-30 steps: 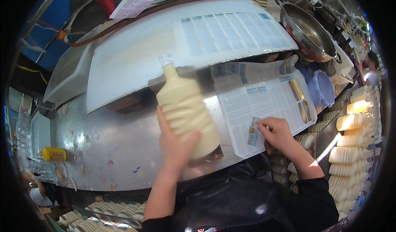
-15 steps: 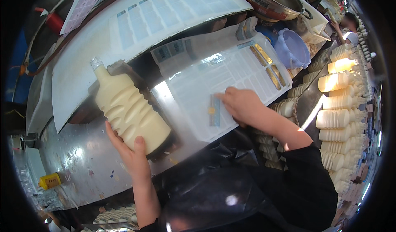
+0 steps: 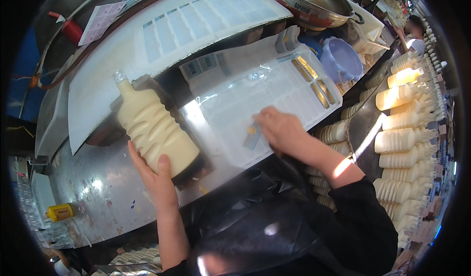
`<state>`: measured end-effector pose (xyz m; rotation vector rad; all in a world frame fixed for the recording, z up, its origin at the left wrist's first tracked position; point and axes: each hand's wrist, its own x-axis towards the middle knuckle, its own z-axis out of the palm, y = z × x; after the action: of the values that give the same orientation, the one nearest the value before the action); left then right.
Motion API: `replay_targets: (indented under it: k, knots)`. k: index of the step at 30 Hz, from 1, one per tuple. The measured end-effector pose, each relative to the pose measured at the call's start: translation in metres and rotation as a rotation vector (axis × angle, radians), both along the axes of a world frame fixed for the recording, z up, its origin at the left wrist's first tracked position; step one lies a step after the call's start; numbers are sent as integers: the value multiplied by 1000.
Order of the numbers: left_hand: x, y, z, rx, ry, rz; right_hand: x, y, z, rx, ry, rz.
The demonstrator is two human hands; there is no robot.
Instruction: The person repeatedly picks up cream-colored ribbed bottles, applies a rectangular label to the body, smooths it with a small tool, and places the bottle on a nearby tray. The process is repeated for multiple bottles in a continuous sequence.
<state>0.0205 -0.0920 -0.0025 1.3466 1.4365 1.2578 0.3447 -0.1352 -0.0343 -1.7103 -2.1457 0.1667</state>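
A cream-coloured ribbed bottle with a clear neck lies tilted on a dark cradle. My left hand grips its base end, thumb on top and fingers along the left side. Over a translucent sheet, my right hand pinches the upper end of a small bluish label with a gold spot. The label slants down toward me. Blur softens the right fingertips. Several gold strips lie at the sheet's far right.
A white board carries rows of bluish labels behind the bottle. Beyond the sheet are a steel pan and a lavender bucket. Stacked cream bottles line the right. A yellow container lies at left. Another person is far right.
The label has turned from nearly upright to a slant, its upper end at my right fingertips. My left hand keeps its hold on the bottle. The view has shifted slightly.
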Motion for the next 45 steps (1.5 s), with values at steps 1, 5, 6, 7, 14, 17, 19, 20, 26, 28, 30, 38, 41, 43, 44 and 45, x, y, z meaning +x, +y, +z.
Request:
replay_targets:
  k: [1, 5, 6, 7, 14, 17, 19, 20, 26, 28, 30, 38, 41, 43, 44, 45]
  knots:
    - [-1, 0, 0, 2, 1, 6, 9, 15, -4, 41, -12, -78]
    - [-4, 2, -8, 38, 42, -13, 41, 63, -5, -43, -71, -261]
    - [-3, 3, -8, 42, 45, -19, 45, 72, -5, -58, -77, -291]
    - [-1, 4, -8, 47, 49, -28, 49, 76, -5, -72, -83, -324]
    - [-1, -1, -12, 54, 8, -6, 106, 49, 8, -111, -189, -612]
    - [-4, -2, -11, 52, -36, 14, 139, 38, 4, -195, -284, -725]
    - [1, -4, -2, -3, 80, 35, 133, 29, 1, -56, -331, -640]
    - [-1, -2, -8, 68, -15, -5, 136, 31, -4, -137, -324, -669]
    - [1, 1, -11, 75, 75, 12, 96, 50, -5, -26, -142, -459]
    - [-3, 0, -16, 89, 86, 58, 60, 70, 1, -87, -34, -313]
    - [-2, 2, -20, 82, 70, 57, 43, 86, -8, -90, -41, -216]
    - [-2, 2, -21, 98, -52, 6, 46, 81, -11, -151, -167, -276]
    - [-1, 2, -19, 98, -50, -3, 45, 61, -6, -216, -265, -311]
    - [-4, 1, -20, 98, -33, 4, 40, 39, -2, -327, -293, -352]
    - [-5, 1, -20, 96, -30, 2, 39, 21, 2, -403, -286, -387]
    - [-5, 1, -21, 90, -26, -2, 37, 2, 5, -482, -278, -424]
